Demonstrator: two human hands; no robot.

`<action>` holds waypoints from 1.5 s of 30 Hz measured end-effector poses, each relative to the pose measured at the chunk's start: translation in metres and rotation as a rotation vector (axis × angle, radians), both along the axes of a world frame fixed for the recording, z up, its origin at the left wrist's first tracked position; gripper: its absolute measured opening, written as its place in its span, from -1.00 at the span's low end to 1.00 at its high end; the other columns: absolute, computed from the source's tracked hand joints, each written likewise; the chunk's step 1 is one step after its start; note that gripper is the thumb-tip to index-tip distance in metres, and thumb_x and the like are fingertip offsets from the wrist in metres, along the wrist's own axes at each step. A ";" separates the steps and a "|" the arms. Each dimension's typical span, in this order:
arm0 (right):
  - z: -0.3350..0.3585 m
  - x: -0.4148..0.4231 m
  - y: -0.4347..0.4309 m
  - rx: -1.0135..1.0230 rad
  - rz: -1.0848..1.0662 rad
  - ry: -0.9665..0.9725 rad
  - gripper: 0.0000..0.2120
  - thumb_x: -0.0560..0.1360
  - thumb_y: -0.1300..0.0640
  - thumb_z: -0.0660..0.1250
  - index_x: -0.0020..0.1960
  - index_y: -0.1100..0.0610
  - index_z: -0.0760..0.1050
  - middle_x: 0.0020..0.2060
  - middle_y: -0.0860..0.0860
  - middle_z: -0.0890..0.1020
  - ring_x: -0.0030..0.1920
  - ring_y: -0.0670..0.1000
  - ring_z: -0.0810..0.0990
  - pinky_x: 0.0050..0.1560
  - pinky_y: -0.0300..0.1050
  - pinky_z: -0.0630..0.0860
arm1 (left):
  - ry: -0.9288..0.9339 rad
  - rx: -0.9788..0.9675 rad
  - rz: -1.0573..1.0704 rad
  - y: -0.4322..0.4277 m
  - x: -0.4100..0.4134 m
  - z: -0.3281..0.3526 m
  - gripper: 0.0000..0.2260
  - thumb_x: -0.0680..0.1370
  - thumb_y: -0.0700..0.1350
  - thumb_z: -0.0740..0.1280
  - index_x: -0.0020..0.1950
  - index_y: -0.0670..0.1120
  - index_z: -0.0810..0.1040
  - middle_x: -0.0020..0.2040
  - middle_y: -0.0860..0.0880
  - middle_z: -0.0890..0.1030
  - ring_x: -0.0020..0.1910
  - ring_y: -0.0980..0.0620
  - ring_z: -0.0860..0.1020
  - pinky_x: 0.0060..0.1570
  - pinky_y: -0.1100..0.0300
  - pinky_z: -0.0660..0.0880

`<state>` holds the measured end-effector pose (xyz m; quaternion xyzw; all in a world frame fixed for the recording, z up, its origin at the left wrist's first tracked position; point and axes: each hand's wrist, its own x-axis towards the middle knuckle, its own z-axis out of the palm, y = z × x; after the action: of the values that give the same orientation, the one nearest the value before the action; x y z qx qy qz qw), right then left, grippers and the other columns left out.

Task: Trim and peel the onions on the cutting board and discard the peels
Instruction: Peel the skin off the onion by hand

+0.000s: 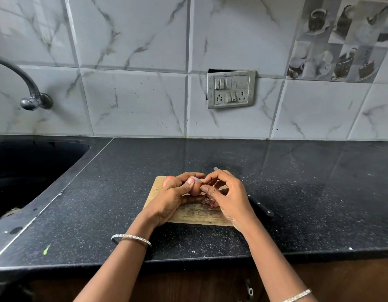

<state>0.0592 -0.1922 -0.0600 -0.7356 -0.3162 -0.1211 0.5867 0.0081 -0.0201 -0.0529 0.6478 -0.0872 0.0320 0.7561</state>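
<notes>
Over cutting board [189,219] — left hand [174,196] grips onion [194,188], right hand [229,198] pinches skin. Peels [208,202] beneath. Risk: peel scraps scatter onto counter [123,192] — knife [260,207] near wrist.

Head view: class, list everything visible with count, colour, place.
cutting board: one, pale wood, on countertop
held onion: one, pink, above board
second onion: one, red, behind left hand
peels: small heap, purplish, on board
knife: one, black handle, along board's right edge
countertop: one, black
sink: one, dark, far left
tap: one, metal, above sink
switch panel: one, grey, on wall
bangles: two, silver, on wrists
left hand: grips held onion
right hand: pinches its skin
</notes>
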 end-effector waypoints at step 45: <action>0.007 -0.004 -0.005 0.174 0.078 0.136 -0.86 0.53 0.35 0.41 -0.06 0.14 0.52 -0.17 0.11 0.63 -0.06 -0.14 0.58 -0.03 -0.23 0.53 | -0.009 -0.118 0.046 -0.002 0.002 -0.001 -0.70 0.54 -0.08 0.37 0.18 -0.11 0.36 0.13 -0.24 0.50 0.11 -0.16 0.61 0.12 -0.12 0.61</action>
<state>0.0549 -0.1976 -0.0533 -0.6754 -0.2924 -0.0749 0.6729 0.0101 -0.0218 -0.0543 0.6037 -0.0737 0.0574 0.7917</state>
